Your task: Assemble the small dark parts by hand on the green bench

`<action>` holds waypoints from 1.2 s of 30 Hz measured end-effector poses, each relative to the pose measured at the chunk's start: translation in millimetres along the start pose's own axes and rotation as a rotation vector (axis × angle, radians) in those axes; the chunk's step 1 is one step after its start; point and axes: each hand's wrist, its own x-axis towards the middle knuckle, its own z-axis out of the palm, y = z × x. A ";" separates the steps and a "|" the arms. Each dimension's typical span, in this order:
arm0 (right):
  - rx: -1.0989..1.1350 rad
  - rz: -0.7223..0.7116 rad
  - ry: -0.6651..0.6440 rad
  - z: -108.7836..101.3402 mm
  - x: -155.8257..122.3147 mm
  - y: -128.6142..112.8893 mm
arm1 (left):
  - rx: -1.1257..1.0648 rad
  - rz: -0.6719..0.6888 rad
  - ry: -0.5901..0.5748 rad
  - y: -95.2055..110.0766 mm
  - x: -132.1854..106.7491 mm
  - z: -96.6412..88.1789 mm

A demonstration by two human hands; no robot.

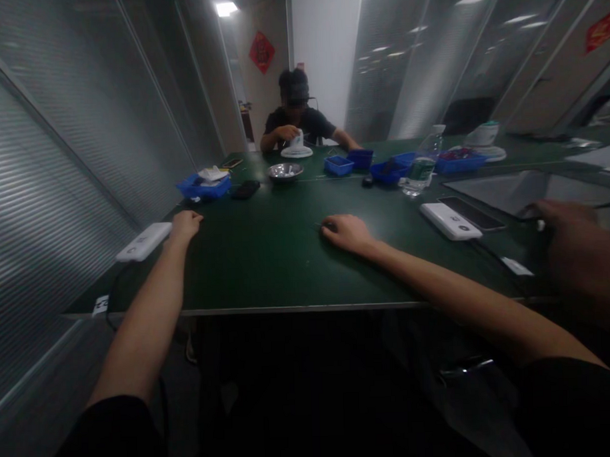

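Observation:
My left hand (pixel 185 227) rests on the green table, fingers curled together. Any item inside it is hidden from me. Just to its left lies a white power bank (pixel 144 242) with a dark cable. My right hand (pixel 349 231) lies on the tabletop near the middle, with its fingers bent inward. A small dark patch shows between thumb and fingers there; whether it is an object or shadow I cannot make out.
Beyond my hands are a blue bin (pixel 204 187), a black case (pixel 246 189), a metal bowl (pixel 285 178), and a plastic bottle (pixel 421 168). Rightward lie another power bank (pixel 451 221), a phone (pixel 472 212) and a co-worker's blurred hand (pixel 580 245). Opposite, a person holds a white fan (pixel 297 146).

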 end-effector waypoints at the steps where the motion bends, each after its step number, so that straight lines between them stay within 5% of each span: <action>1: 0.003 -0.001 -0.003 -0.2 -0.1 0.0 | -0.019 -0.011 0.000 -0.6 0.3 -0.1; 28: -0.018 -0.020 -0.008 2.4 2.5 3.0 | -0.197 -0.071 0.164 1.9 -18.1 -9.4; 36: -0.024 -0.022 -0.006 2.0 1.9 3.6 | -0.098 0.049 0.144 1.9 -17.2 -7.0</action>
